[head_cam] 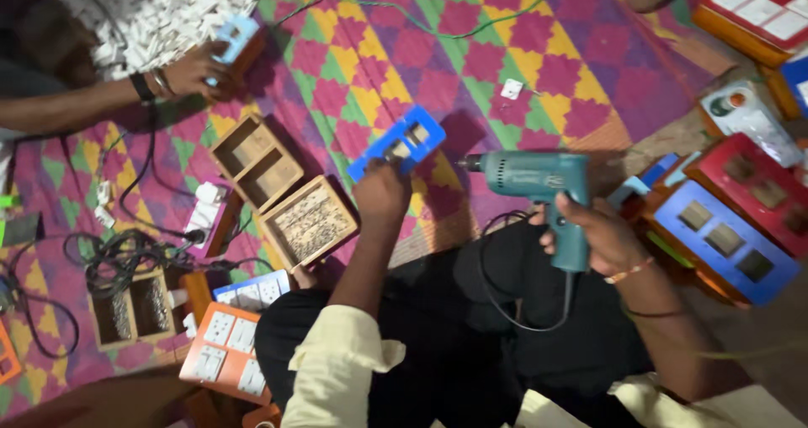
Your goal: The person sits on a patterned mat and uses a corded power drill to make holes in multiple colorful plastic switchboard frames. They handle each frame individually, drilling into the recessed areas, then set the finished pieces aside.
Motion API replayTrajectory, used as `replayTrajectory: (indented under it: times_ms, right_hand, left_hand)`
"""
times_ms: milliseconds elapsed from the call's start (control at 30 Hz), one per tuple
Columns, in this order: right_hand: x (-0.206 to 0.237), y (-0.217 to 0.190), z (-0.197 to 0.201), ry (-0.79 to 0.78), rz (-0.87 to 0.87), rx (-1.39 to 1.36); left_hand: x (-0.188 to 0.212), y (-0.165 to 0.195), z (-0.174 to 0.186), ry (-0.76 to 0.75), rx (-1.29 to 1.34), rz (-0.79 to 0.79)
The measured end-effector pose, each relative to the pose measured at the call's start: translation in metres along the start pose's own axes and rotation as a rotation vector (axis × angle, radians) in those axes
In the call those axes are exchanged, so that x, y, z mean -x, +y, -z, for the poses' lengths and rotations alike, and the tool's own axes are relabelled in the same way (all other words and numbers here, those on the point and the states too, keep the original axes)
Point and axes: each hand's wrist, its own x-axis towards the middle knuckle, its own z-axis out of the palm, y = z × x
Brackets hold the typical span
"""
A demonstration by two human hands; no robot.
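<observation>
- Two hands at work: left hand (380, 191) grips a blue switch plate (397, 143), right hand (589, 230) clasps a teal drill (539, 188) just right of the plate.
- Step seems screw-driving; next calls for aligning the bit with the plate.

Matt teal plastic drill (543, 180), glossy blue plastic plate (397, 144), rough wooden box (282, 192), woven mat (471, 49).

A woven floor mat (471, 49) patterned in purple, pink, yellow and green diamonds covers most of the ground; bare dusty floor (757, 327) shows at right, dimly lit.
</observation>
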Motion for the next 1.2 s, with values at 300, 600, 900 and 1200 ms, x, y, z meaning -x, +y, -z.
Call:
replayTrajectory:
  times_ms: [300,600,900,1200]
  right_hand:
    - [-0.007,-0.050,-0.077,0.069,0.040,0.791]
    - [-0.006,-0.065,-0.139,0.076,-0.054,1.190]
    - [-0.009,-0.062,-0.158,0.055,-0.091,1.202]
    - [-0.006,-0.056,-0.175,0.129,-0.126,1.247]
  left_hand:
    - [0.037,-0.052,-0.052,-0.306,0.046,0.215]
    - [0.046,-0.064,-0.056,-0.227,0.104,0.240]
    - [0.048,-0.068,-0.052,-0.221,0.192,0.263]
    - [0.048,-0.070,-0.051,-0.224,0.191,0.258]
